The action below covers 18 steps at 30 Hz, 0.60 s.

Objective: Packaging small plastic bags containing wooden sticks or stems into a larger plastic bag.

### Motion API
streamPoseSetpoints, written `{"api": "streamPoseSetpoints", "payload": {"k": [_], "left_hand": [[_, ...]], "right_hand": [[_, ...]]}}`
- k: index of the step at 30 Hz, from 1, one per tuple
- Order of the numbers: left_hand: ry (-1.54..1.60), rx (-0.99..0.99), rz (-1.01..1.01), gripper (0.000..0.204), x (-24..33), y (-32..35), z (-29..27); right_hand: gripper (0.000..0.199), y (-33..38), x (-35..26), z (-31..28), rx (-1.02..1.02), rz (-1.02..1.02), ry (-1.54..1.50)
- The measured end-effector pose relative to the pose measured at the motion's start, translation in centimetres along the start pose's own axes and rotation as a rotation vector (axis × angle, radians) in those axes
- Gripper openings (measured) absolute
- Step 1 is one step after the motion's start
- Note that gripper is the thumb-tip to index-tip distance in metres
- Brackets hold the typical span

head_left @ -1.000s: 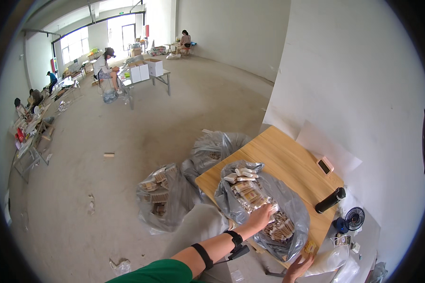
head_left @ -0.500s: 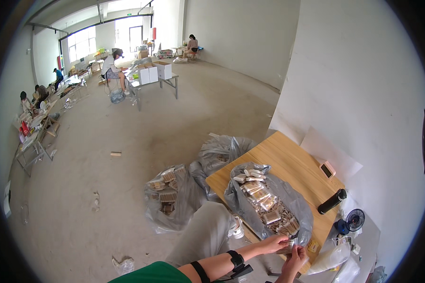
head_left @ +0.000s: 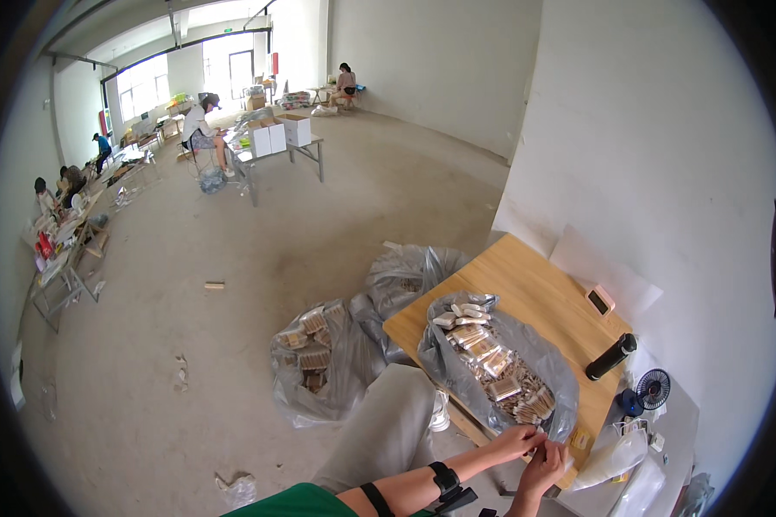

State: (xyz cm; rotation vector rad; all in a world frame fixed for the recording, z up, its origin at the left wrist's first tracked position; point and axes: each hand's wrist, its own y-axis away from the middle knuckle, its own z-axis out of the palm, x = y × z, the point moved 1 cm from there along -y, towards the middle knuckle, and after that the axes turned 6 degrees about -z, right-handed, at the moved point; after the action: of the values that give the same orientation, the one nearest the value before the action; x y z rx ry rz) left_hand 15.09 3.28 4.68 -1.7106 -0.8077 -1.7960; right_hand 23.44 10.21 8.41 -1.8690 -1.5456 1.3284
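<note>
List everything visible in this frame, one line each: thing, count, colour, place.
wooden table: one, light brown, beside the wall at right
plastic bag of small packets: one, grey, on the table
floor bags: two, grey, left of the table
bottle: one, black, table's right edge
small device: one, pink, table's far side
desk fan: one, dark blue, right of the table
white boxes: several, on a far table
other people: several, seated at distant tables
left hand: at the bag's near edge, wrist strap behind it
right hand: touching the left
</note>
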Motion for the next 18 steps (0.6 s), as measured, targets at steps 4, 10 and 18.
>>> {"api": "streamPoseSetpoints", "payload": {"k": [4,10,18], "left_hand": [[0.221,-0.012,-0.047,0.034,0.9,0.3,-0.2],[0.16,-0.015,-0.011,0.023,0.2,-0.1,-0.6],[-0.133,0.0,0.22,0.017,1.6,1.0,-1.0]], "right_hand": [[0.006,-0.3,-0.5,-0.3,-0.063,-0.038,0.022],[0.011,-0.9,-1.2,-0.7,-0.086,-0.023,-0.058],[0.019,-0.8,-0.1,-1.2,-0.222,0.064,-0.05]]}}
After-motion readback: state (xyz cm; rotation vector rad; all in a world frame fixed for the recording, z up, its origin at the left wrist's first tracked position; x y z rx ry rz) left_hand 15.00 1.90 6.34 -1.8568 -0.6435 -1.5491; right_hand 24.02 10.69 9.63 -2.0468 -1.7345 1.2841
